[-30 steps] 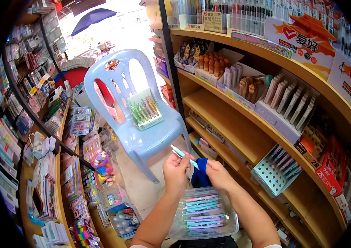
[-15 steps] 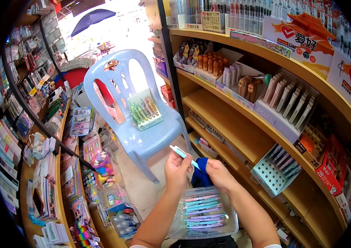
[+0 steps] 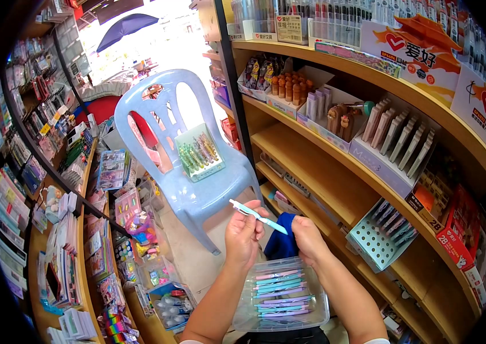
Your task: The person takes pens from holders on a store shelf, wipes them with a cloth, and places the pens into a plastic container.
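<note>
A white and light-blue pen point(image 3: 259, 216) is pinched between the thumb and fingers of my left hand point(image 3: 243, 234), its white end pointing up and left. My right hand point(image 3: 307, 239) grips a dark blue cloth point(image 3: 282, 237), which hangs beside the pen's light-blue end. Below both hands sits a clear plastic box point(image 3: 243, 312) holding a stack of pink, blue and purple pens point(image 3: 282, 292). The inside of my right hand's grip is partly hidden by the cloth.
A blue plastic chair point(image 3: 191, 200) stands ahead, bearing a green box of pens point(image 3: 200, 155). On the right are wooden shelves point(image 3: 306, 166) with pen displays and a dotted mint box point(image 3: 376, 238). Stationery-filled racks point(image 3: 65, 258) line the left.
The cloth has come away from around the pen, so more of its light-blue end shows. My left hand has turned slightly and its fingers have shifted on the pen.
</note>
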